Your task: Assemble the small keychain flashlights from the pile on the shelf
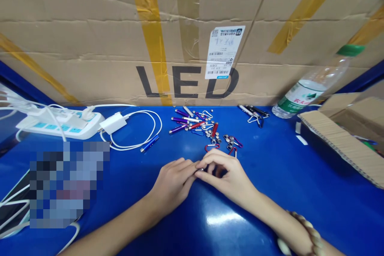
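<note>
My left hand (175, 180) and my right hand (225, 170) meet fingertip to fingertip above the blue table (129, 192). Between the right thumb and forefinger shows a small shiny metal piece (201, 169); its kind is unclear. The left fingers are closed beside it, and whatever they hold is hidden. Just beyond the hands lies a loose group of purple penlight-like tubes (178, 129), red tubes (215, 129), carabiner clips (212, 148) and small round metal parts (228, 141). A blue tube (149, 144) with metal ends lies apart, left of that group.
Several tubes with clips (253, 111) lie farther back. A water bottle (312, 88) leans near an open carton (339, 140) at right. At left are a power strip (66, 122), a white charger (114, 123) with cables and a blurred-out device (66, 188). A large cardboard box (105, 56) stands behind.
</note>
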`<state>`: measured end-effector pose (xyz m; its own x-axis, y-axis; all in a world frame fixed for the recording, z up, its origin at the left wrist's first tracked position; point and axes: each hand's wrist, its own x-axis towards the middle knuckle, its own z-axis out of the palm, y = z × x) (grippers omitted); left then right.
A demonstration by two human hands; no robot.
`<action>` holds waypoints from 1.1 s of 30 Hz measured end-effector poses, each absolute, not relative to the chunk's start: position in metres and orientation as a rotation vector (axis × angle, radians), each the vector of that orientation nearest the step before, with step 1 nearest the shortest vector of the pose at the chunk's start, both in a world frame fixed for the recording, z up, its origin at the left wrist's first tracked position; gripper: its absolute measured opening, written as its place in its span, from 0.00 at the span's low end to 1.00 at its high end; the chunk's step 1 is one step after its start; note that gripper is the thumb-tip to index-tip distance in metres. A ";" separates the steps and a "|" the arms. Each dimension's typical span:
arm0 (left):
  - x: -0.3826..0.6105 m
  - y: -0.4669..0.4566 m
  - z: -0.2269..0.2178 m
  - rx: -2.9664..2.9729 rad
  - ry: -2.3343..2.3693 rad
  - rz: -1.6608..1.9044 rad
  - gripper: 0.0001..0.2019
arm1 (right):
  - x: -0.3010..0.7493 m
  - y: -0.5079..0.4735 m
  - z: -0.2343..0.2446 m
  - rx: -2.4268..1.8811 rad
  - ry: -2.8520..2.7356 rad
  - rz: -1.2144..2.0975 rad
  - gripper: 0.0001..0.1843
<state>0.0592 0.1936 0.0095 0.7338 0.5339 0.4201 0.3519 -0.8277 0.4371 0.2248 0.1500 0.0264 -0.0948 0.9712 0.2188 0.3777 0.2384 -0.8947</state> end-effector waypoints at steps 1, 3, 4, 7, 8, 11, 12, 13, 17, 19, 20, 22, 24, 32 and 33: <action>0.059 0.194 0.010 2.625 0.709 0.769 0.09 | 0.225 0.150 0.026 -1.287 -1.643 0.844 0.08; 0.059 0.194 0.010 2.658 0.751 0.754 0.09 | 0.225 0.150 0.025 -1.290 -1.669 0.815 0.07; 0.059 0.194 0.010 2.668 0.769 0.749 0.09 | 0.226 0.150 0.025 -1.285 -1.686 0.793 0.07; 0.059 0.194 0.008 2.668 0.829 0.742 0.09 | 0.226 0.151 0.022 -1.278 -1.730 0.725 0.07; 0.059 0.194 0.007 2.659 0.852 0.737 0.08 | 0.226 0.151 0.022 -1.282 -1.741 0.707 0.07; 0.059 0.192 0.007 2.619 0.931 0.712 0.08 | 0.226 0.152 0.019 -1.296 -1.783 0.658 0.07; 0.059 0.192 0.007 2.594 0.964 0.706 0.08 | 0.227 0.152 0.018 -1.300 -1.806 0.628 0.06; 0.059 0.191 0.008 2.560 0.997 0.707 0.08 | 0.228 0.152 0.018 -1.306 -1.831 0.591 0.06; 0.058 0.188 0.013 2.409 1.081 0.715 0.08 | 0.232 0.152 0.022 -1.362 -1.945 0.416 0.07; 0.058 0.187 0.014 2.388 1.072 0.717 0.07 | 0.235 0.152 0.027 -1.407 -1.981 0.322 0.07; 0.059 0.186 0.014 2.389 1.062 0.719 0.07 | 0.236 0.153 0.030 -1.430 -1.988 0.273 0.07; 0.059 0.184 0.014 2.404 1.039 0.728 0.07 | 0.238 0.155 0.033 -1.479 -1.988 0.188 0.07; 0.059 0.182 0.014 2.424 1.022 0.739 0.06 | 0.240 0.158 0.035 -1.532 -1.984 0.138 0.07; 0.057 0.180 0.015 2.462 0.978 0.829 0.05 | 0.239 0.178 0.041 -1.658 -2.173 0.039 0.10; 0.057 0.180 0.014 2.465 0.962 0.836 0.05 | 0.241 0.184 0.044 -1.683 -2.177 0.034 0.11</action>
